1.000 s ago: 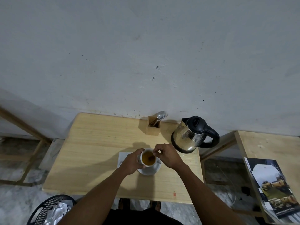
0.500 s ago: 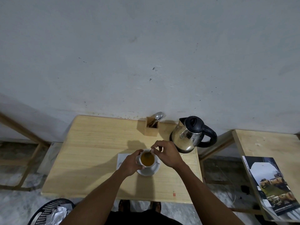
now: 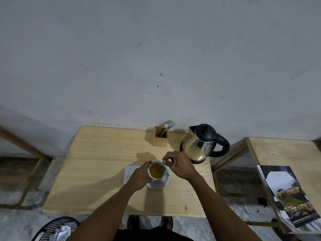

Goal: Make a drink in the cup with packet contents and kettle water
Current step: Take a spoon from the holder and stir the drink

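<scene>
A white cup (image 3: 166,170) full of amber-brown liquid stands on a white saucer (image 3: 159,183) near the middle of the wooden table (image 3: 97,164). My left hand (image 3: 139,177) wraps the cup's left side. My right hand (image 3: 178,164) pinches the handle of a metal spoon (image 3: 161,169) whose bowl sits in the liquid. The steel kettle (image 3: 199,146) with a black lid and handle stands just behind and right of my right hand. A white paper piece (image 3: 130,171) lies flat to the left of the saucer, partly under my left hand.
A wooden cutlery holder (image 3: 160,139) with a spoon and fork stands at the table's back edge by the wall. A second wooden table (image 3: 284,153) at the right carries a magazine (image 3: 286,193). A black mesh bin (image 3: 55,228) with crumpled wrappers sits on the floor at lower left.
My right hand has kept moving the spoon around inside the cup, and its bowl now shows in the liquid. My left hand stays on the cup. The view shifted slightly.
</scene>
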